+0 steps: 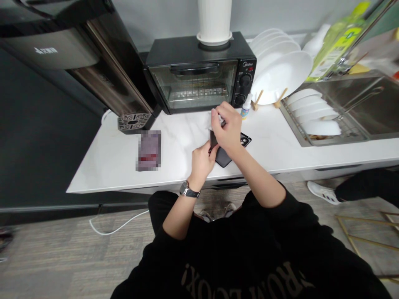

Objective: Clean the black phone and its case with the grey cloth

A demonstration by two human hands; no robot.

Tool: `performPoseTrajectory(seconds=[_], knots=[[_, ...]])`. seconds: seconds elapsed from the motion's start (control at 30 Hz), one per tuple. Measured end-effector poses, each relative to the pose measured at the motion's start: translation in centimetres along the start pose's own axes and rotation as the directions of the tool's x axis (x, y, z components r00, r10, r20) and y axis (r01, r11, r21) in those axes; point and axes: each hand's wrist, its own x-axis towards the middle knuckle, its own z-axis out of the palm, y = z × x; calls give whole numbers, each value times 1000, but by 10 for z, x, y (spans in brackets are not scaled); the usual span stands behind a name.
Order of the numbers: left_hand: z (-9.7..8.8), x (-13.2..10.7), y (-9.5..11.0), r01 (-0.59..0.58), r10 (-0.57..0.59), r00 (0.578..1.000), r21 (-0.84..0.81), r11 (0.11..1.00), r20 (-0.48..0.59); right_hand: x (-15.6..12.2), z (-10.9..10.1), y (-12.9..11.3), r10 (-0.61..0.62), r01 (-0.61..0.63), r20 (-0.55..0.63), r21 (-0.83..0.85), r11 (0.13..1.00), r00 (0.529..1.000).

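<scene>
Both hands close over a black smartphone on the marble counter.
Right hand pinches a white wipe; left hand, at its 7 o'clock, grips a dark flap tightly at the phone's edge.

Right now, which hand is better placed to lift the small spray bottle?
Probably the right hand: it is nearer the spray bottle, while the left hand, on the dark phone, sits farther off.

The left hand curls low, the right hand just above it, its fingers seemingly pinched together.
</scene>
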Motion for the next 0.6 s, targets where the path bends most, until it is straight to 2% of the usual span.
performPoseTrajectory(seconds=[0.07,0.13,0.23,0.3,0.43,0.53,0.6], knots=[[0,0,-1,8,-8,1000,13,1000,2,-3,0,0,-40,40,-10,-11,999,999],[1,1,-4,5,-6,1000,71,997,6,-7,-1,2,-168,168,25,-14,986,985],[2,2,-6,-3,-1,1000,153,988,27,-11,-3,7,-404,409,135,-11,912,905],[3,2,-5,-14,9,999,155,988,30,-9,-4,12,-439,453,207,-21,891,874],[3,1,-2,-57,58,998,71,996,-9,3,-6,15,-229,253,226,-83,964,947],[3,1,-2,-46,46,999,37,998,-16,6,-6,3,-60,81,152,-134,988,987],[3,2,-2,-32,33,999,56,998,-3,3,-5,-6,6,5,79,-134,991,997]])
